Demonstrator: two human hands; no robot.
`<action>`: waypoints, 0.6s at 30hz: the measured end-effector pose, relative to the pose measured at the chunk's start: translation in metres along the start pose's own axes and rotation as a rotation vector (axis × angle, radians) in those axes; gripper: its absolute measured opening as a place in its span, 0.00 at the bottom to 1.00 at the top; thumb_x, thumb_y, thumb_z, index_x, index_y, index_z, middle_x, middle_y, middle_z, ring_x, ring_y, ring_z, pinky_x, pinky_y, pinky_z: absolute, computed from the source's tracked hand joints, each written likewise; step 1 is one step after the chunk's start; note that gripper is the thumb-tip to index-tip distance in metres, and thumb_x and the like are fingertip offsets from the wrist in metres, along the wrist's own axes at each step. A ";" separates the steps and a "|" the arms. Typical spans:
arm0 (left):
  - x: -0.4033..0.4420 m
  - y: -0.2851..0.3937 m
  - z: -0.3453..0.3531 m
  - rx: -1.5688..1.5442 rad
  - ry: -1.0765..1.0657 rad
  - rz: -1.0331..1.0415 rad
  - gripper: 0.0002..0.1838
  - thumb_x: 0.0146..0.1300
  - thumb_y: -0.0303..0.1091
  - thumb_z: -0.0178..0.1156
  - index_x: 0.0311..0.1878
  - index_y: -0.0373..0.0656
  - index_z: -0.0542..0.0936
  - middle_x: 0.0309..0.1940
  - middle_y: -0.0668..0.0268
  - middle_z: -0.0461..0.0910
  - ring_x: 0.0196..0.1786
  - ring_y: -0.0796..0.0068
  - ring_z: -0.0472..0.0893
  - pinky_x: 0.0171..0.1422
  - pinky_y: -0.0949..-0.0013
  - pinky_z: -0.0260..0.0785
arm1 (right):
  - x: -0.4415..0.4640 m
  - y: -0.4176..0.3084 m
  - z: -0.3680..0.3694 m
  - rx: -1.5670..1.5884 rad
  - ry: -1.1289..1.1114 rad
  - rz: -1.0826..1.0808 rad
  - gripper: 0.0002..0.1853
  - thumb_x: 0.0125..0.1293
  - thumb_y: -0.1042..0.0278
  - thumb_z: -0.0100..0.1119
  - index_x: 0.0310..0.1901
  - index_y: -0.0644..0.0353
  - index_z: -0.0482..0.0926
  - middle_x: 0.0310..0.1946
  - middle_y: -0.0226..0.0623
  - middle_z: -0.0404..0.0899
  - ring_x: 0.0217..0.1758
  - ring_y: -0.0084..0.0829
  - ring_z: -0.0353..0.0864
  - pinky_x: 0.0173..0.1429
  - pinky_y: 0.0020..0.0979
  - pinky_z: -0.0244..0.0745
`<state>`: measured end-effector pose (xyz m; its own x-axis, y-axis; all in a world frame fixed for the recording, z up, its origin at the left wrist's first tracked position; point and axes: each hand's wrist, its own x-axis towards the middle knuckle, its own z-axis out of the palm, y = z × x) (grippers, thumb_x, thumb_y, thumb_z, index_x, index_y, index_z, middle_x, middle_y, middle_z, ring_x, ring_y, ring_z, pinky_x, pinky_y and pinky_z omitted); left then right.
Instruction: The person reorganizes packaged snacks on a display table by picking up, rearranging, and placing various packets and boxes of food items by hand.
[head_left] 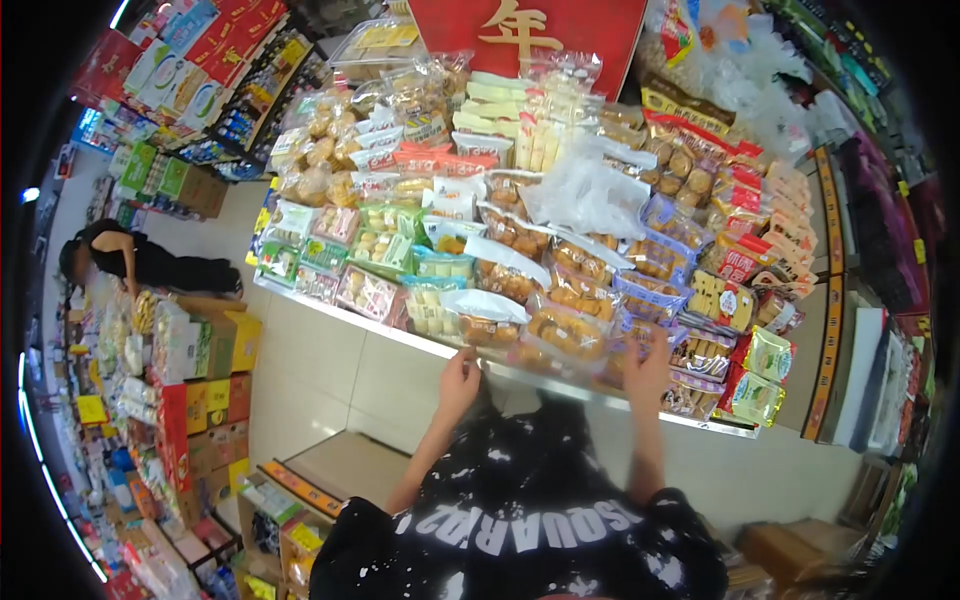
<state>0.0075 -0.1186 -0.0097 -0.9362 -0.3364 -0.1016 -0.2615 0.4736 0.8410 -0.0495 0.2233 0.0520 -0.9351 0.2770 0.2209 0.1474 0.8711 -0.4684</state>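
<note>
My left hand [459, 380] is at the front edge of the display table [400, 338], its fingers curled together. Just beyond it lies a clear bag of brown buns with a white top [487, 317]. Whether the fingers grip anything is hidden. My right hand [647, 368] reaches over the same edge, slightly blurred, with thumb and fingers apart beside purple-wrapped snack packs [652, 293]. Between my hands, a clear pack of round golden pastries [568, 332] lies at the front of the pile. A crumpled clear plastic bag [590, 190] rests on the packs farther back.
Packaged snacks cover the table, including green wafer packs [752, 385] at the right corner. A red sign [530, 40] stands behind. At left, a person in black [150, 258] bends beside stacked cartons [215, 345]. A low shelf [335, 470] stands behind me at left.
</note>
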 end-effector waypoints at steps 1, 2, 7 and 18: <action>0.004 -0.001 -0.011 -0.040 -0.132 0.008 0.17 0.65 0.27 0.56 0.57 0.37 0.76 0.44 0.55 0.82 0.40 0.66 0.83 0.45 0.66 0.76 | -0.010 -0.009 0.008 0.227 -0.067 0.153 0.31 0.60 0.56 0.68 0.61 0.62 0.70 0.53 0.50 0.74 0.52 0.45 0.78 0.52 0.43 0.76; 0.009 -0.004 -0.022 -0.072 -0.272 0.019 0.17 0.65 0.27 0.56 0.56 0.37 0.77 0.43 0.55 0.82 0.40 0.65 0.84 0.45 0.66 0.76 | -0.022 -0.017 0.018 0.458 -0.130 0.313 0.29 0.60 0.54 0.68 0.57 0.63 0.73 0.50 0.48 0.76 0.48 0.43 0.78 0.50 0.42 0.76; 0.034 -0.001 -0.055 -0.077 -0.485 0.095 0.17 0.65 0.29 0.56 0.57 0.39 0.77 0.43 0.58 0.83 0.40 0.67 0.83 0.46 0.67 0.76 | -0.052 -0.023 0.055 0.487 -0.304 0.405 0.29 0.55 0.51 0.73 0.51 0.63 0.76 0.42 0.44 0.79 0.45 0.37 0.79 0.49 0.38 0.75; 0.047 0.037 -0.008 -0.073 -0.798 0.304 0.21 0.66 0.34 0.58 0.60 0.38 0.75 0.45 0.55 0.83 0.42 0.65 0.83 0.48 0.65 0.75 | -0.064 -0.006 0.057 0.888 0.059 0.427 0.19 0.67 0.68 0.63 0.57 0.62 0.72 0.46 0.34 0.81 0.45 0.22 0.78 0.49 0.26 0.75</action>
<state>-0.0446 -0.1240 0.0210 -0.8551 0.4836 -0.1868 0.0177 0.3874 0.9217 -0.0086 0.1772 -0.0087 -0.8386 0.5380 -0.0855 0.1511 0.0789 -0.9854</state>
